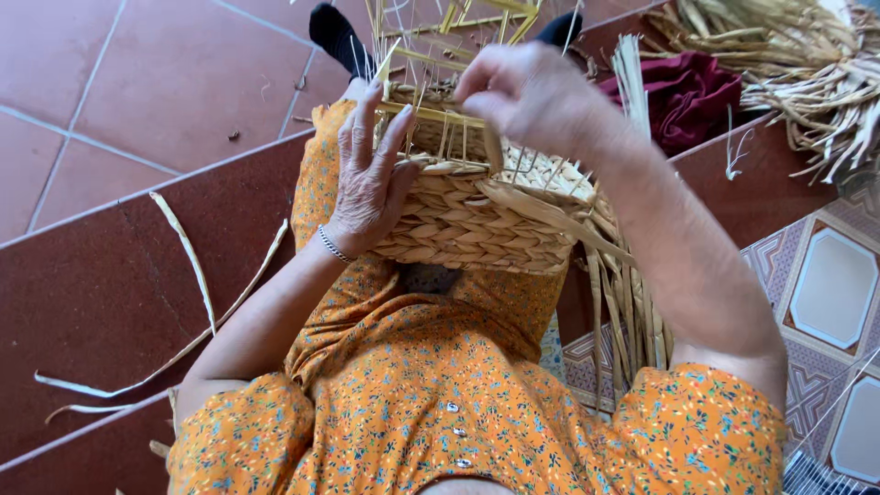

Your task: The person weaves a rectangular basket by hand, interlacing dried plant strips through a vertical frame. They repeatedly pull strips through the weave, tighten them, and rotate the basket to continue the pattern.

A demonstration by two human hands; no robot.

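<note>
A half-woven basket (477, 220) of flat, braided straw rests on the person's lap, its stiff upright stakes pointing away from the body. The left hand (371, 183) lies spread flat against its side, grip open. The right hand (522, 92) pinches a flat straw strand (492, 147) at the rim. Loose strips (192, 266) lie on the tiled floor (110, 92).

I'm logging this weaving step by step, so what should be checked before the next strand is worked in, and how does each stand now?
1. Basket steadied on lap: ok, left hand flat against its side.
2. Strand gripped: ok, pinched by right hand.
3. Upright stakes standing: ok.
4. Spare strands within reach: ok, hanging beside the basket.
5. Woven rows even: ok on the visible side.
6. Far side: cannot tell.
</note>
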